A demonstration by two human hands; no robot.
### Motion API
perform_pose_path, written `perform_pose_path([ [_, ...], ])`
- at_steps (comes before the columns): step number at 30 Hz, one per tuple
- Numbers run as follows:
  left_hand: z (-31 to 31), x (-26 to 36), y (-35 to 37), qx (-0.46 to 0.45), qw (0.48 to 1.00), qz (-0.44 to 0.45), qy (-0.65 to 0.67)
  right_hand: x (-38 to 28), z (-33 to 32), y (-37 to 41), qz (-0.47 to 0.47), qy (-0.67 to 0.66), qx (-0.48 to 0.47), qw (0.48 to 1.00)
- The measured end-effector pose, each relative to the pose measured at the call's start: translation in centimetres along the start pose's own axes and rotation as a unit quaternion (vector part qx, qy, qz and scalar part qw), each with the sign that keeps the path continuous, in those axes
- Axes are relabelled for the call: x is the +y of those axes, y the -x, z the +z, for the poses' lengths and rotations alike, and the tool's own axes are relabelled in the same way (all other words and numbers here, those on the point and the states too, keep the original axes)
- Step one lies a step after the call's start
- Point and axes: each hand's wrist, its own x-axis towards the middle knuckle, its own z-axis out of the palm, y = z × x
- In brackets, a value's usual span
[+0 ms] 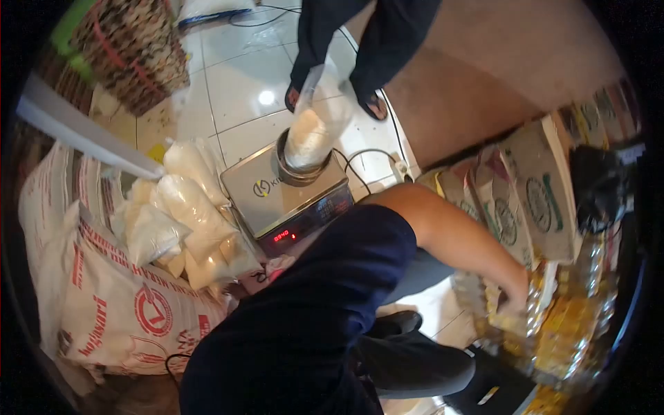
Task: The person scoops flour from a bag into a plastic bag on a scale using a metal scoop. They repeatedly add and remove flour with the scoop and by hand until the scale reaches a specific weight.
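My left arm, in a dark sleeve, crosses the view, and my left hand (513, 296) is low on the right beside plastic bottles of yellow liquid (564, 325). Its fingers are blurred and partly hidden, so I cannot tell if it holds anything. My right hand is out of view. On the digital scale (257, 204), whose red display seems to read 0.940, a round metal container (304, 178) holds an upright clear bag of white contents (306, 142).
Filled clear bags (190, 200) and a large printed sack (131, 304) lie left of the scale. Another person's legs (325, 34) stand beyond it. Brown printed packages (536, 190) and a black bag (598, 187) are at the right. A cable (395, 131) runs along the floor.
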Motion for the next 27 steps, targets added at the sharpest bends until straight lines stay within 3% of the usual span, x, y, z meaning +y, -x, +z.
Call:
perform_pose_path([
  [5, 0.7, 1.2, 0.9, 0.009, 0.998, -0.044, 0.035, -4.4, -4.4, -2.4, -0.024, 0.016, 0.031, 0.999],
  [12, 2.7, 2.5, 3.4, 0.041, 0.995, -0.041, 0.079, -7.2, -14.2, -3.0, -0.077, 0.013, 0.099, 0.992],
  [15, 3.3, 3.3, 3.8, 0.042, 0.995, -0.035, 0.08, -8.0, -19.6, -3.5, -0.135, -0.007, 0.14, 0.981],
  [19, 4.7, 4.2, 4.7, 0.032, 0.995, -0.037, 0.084, -11.7, -26.0, -5.4, -0.293, -0.038, 0.172, 0.94],
  [21, 5.5, 4.6, 5.1, 0.023, 0.996, -0.042, 0.082, -15.6, -28.3, -6.4, -0.388, -0.046, 0.165, 0.906],
  [22, 5.6, 5.0, 5.0, 0.015, 0.996, -0.043, 0.075, -25.8, -24.6, 0.7, -0.429, -0.003, 0.158, 0.889],
  [27, 5.4, 6.1, 5.0, -0.021, 0.997, -0.058, 0.04, -45.6, -19.3, 7.6, -0.435, 0.025, 0.088, 0.896],
])
